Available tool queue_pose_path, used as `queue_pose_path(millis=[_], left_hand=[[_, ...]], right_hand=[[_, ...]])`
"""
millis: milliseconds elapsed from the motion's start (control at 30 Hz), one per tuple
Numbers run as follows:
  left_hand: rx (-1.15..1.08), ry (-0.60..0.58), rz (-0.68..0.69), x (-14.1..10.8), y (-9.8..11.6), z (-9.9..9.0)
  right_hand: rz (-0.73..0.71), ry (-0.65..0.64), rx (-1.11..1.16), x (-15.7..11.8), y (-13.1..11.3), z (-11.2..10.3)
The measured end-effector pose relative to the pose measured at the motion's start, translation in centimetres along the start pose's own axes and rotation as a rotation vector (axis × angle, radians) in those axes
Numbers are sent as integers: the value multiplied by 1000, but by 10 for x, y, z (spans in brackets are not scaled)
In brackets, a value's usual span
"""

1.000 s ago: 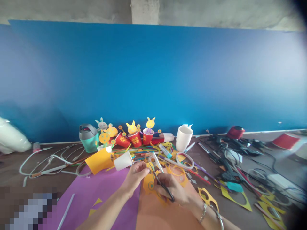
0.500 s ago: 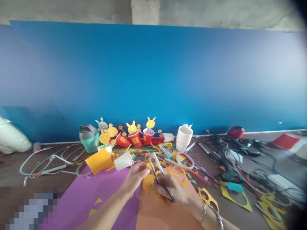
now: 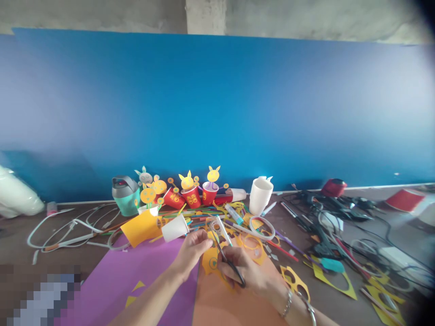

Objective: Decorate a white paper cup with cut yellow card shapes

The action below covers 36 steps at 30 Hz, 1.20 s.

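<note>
With thumb and fingertips pinched together, my left hand [image 3: 195, 249] grips a small piece of yellow paper [image 3: 213, 236], mostly hidden by the fingers. My right hand [image 3: 246, 270] is closed on black-handled scissors [image 3: 237, 268]. Their blades point up and left, right beside the paper at my left fingertips. Below the blades, a yellow paper cut-out [image 3: 207, 266] with a drawn green circle lies on an orange sheet [image 3: 217, 303]. A purple sheet [image 3: 112, 280] spreads under my left forearm. Just behind my left hand lies a white paper cup [image 3: 174, 228] on its side.
Red paper cups [image 3: 192, 198] with yellow animal faces stand along the blue partition [image 3: 217, 104]. A white cup [image 3: 261, 197] and a glue stick [image 3: 234, 214] are behind my right hand. Cut yellow scraps [image 3: 295, 281] and tangled black cables [image 3: 340, 235] lie to the right, a green container [image 3: 126, 199] to the left.
My right hand and the scissors have shifted very slightly to the left. My left hand stays in place, and the table objects look the same.
</note>
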<state>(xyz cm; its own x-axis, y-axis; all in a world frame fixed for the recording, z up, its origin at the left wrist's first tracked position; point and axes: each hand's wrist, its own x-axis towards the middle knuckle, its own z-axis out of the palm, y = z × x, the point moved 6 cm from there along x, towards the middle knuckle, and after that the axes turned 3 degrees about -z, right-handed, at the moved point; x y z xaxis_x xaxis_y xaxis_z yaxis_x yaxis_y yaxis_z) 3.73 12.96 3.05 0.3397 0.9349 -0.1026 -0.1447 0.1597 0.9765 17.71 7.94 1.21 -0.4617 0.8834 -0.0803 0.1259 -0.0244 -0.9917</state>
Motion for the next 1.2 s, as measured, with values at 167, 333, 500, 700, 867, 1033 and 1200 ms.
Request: queue_pose_path(millis=[167, 333, 500, 700, 867, 1033, 1200], left_hand=[[-6, -24, -9, -1, -2, 1], [-11, -22, -15, -1, -2, 1], [-17, -23, -8, -2, 0, 2], [-11, -45, -11, -3, 0, 5], [-4, -37, -9, -3, -1, 4], [-18, -45, -19, -4, 0, 6], [-40, -49, -25, -6, 1, 9]], right_hand=[[-14, -19, 11, 0, 0, 0], [-16, -31, 14, 0, 2, 0], [-15, -12, 22, 0, 2, 0], [-2, -28, 22, -1, 1, 1], [1, -6, 36, 0, 0, 1], [-13, -6, 47, -1, -1, 2], [-12, 7, 34, 0, 2, 1]])
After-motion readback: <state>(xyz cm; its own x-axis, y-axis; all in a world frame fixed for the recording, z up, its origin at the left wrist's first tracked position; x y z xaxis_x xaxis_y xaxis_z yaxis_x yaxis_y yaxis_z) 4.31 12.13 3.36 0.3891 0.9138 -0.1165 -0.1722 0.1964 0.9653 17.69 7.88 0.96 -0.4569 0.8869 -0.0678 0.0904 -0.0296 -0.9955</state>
